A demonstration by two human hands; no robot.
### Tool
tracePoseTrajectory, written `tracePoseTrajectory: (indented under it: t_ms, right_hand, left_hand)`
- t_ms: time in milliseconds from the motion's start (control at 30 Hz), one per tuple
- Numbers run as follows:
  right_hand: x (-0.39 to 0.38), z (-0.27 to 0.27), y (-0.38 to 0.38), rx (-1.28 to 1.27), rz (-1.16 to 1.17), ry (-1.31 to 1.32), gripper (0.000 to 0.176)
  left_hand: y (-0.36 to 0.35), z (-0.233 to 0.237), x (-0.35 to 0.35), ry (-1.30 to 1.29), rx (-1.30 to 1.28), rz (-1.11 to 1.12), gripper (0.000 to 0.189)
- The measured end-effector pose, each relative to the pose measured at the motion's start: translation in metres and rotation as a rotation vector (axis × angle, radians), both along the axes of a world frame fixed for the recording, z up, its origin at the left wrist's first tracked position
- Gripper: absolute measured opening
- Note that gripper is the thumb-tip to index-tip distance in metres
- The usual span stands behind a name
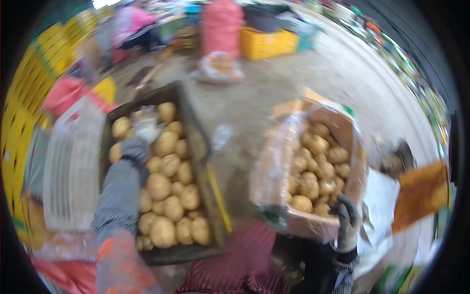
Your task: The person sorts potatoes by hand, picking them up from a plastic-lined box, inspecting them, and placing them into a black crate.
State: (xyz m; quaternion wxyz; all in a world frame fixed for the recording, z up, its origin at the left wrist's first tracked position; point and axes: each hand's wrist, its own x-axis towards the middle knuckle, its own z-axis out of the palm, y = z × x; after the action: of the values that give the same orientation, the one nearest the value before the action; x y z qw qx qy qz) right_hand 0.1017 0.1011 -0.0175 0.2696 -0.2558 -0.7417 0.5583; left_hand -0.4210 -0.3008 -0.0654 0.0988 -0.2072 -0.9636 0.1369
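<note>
My left hand point(146, 125), in a pale glove with a grey knitted cuff, reaches to the far part of a dark crate point(196, 142). It is among the potatoes point(166, 143) there; blur hides its fingers and whether they grip one. At the near right corner of a cardboard box point(313, 226) lined with clear plastic, my right hand point(347, 223) has its dark-tipped glove fingers bent over the rim. More potatoes point(309, 186) fill this box, close beside those fingers.
Yellow crates point(24, 103) are stacked at the left, beside a white slatted panel point(71, 166). Ahead stand a red sack point(222, 29), an open bag point(220, 66) and a yellow crate point(269, 43). A person point(134, 24) sits far left. Flat cardboard point(420, 196) lies right.
</note>
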Motion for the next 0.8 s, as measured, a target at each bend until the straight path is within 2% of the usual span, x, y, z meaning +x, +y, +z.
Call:
tracePoseTrajectory:
  t_ms: [33,100,167,233,300,333,367,467,533,567,600,633,667,733,800]
  right_hand:
    - [0.004,0.002,0.003,-0.018,-0.002,-0.033,0.030]
    - [0.005,0.008,0.003,-0.036,-0.044,-0.048,0.031]
    - [0.006,0.013,0.010,-0.041,-0.065,-0.077,0.031]
    - [0.014,0.008,0.021,-0.078,-0.107,-0.092,0.030]
    - [0.025,0.006,0.038,-0.139,-0.136,-0.144,0.029]
    - [0.033,-0.002,0.050,-0.133,-0.140,-0.133,0.029]
    - [0.038,-0.004,0.060,-0.052,-0.123,-0.205,0.030]
    - [0.022,-0.017,0.098,0.117,-0.046,-0.472,0.033]
    - [-0.028,-0.020,0.110,0.153,0.015,-0.565,0.036]
    - [-0.044,-0.063,0.139,0.532,0.067,-0.557,0.043]
    - [-0.069,-0.083,0.159,0.612,0.096,-0.566,0.052]
    - [-0.097,-0.092,0.169,0.607,0.091,-0.595,0.060]
    - [-0.127,-0.098,0.179,0.714,0.154,-0.592,0.066]
    - [-0.180,-0.112,0.188,0.916,0.210,-0.811,0.083]
    - [-0.217,-0.150,0.202,1.018,0.233,-0.968,0.085]
  left_hand:
    - [0.017,0.004,-0.006,0.089,0.035,-0.082,0.066]
    - [0.036,-0.016,-0.029,0.092,0.222,-0.268,0.062]
    - [0.027,-0.077,-0.080,0.084,0.041,-0.198,0.059]
    - [0.069,-0.017,-0.036,0.008,-0.096,-0.006,0.055]
    - [0.073,-0.003,-0.037,0.002,0.028,0.145,0.048]
    - [0.046,-0.015,-0.050,0.041,0.147,0.133,0.046]
    - [0.010,-0.028,-0.069,0.081,0.268,0.119,0.044]
    - [-0.047,-0.059,-0.118,0.008,0.280,-0.109,0.048]
    - [-0.038,-0.061,-0.106,0.056,0.179,-0.110,0.055]
    - [-0.032,-0.058,-0.097,0.084,0.129,-0.109,0.059]
    - [-0.024,-0.057,-0.085,0.136,0.043,-0.083,0.072]
    - [-0.024,-0.058,-0.082,0.138,0.035,-0.080,0.074]
    - [-0.023,-0.058,-0.080,0.145,0.029,-0.079,0.077]
    - [-0.010,-0.051,-0.071,0.130,-0.004,-0.054,0.079]
    - [-0.009,-0.051,-0.069,0.147,0.010,-0.080,0.077]
